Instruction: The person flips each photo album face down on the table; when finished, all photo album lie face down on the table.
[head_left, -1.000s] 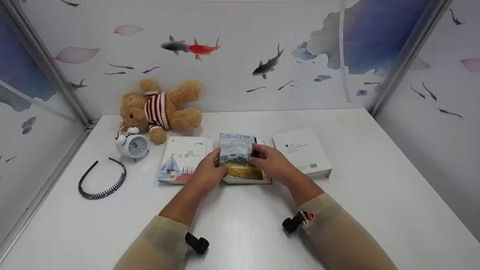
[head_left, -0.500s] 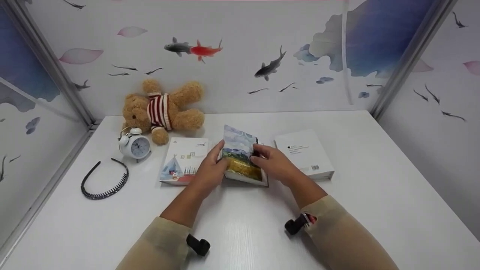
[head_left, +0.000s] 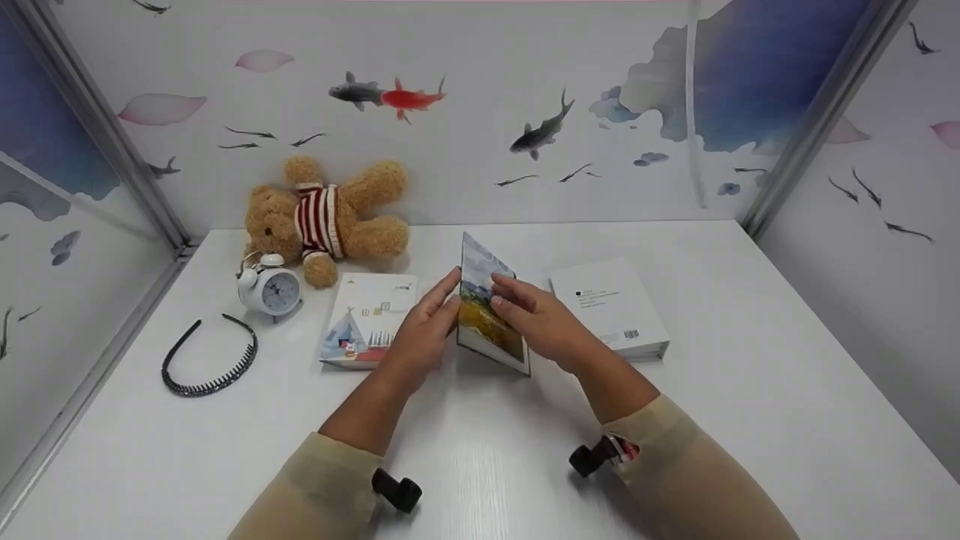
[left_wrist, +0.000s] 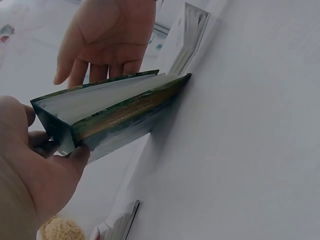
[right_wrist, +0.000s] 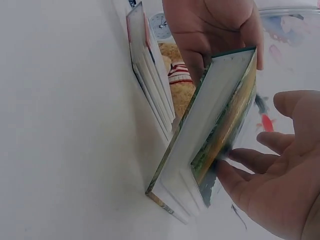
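Gripping photo album (head_left: 480, 319), long axis pointing away, by spine (left_wrist: 56, 127) in left hand (head_left: 427, 322) — touching right-facing cover (right_wrist: 230, 125), seemingly loosely, with right hand (head_left: 541, 324).

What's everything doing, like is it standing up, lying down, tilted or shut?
Painted album: tilted steeply, gripped by the left hand, touched by the right hand
Tent-picture book: lying flat, closed
White book: lying flat, closed
Teddy bear: lying on its side
Alarm clock: standing; exact time too small to read
Headband: lying flat
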